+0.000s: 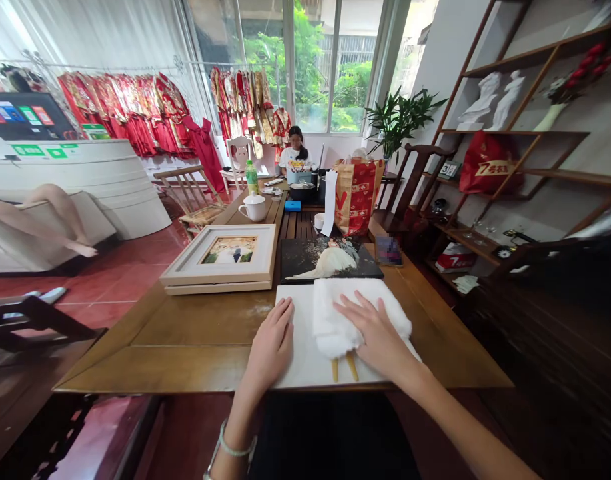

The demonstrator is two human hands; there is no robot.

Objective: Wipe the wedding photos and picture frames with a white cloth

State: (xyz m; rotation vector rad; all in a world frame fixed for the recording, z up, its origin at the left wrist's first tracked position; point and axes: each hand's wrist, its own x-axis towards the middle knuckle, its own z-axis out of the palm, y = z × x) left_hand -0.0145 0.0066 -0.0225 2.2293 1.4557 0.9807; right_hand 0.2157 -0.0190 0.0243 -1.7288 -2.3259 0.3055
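A white board (299, 360) lies at the front edge of the wooden table. My left hand (274, 340) rests flat along its left edge, fingers stretched forward and close together. On the board's right part sits a folded white towel (330, 327). Spread across the top of the towel is my right hand (380, 333), palm down. Two tan, leg-like shapes (352, 367) show below the towel; the rest of them is hidden. Just behind the board lies a dark picture panel (305, 257) with a figure in a white dress.
Stacked white-matted picture frames (192, 260) lie left of the dark panel, a phone (388, 251) right of it. Farther back stand a lidded white cup (254, 207), a green bottle (251, 177) and a red-and-tan bag (358, 197). A person (295, 152) sits at the far end.
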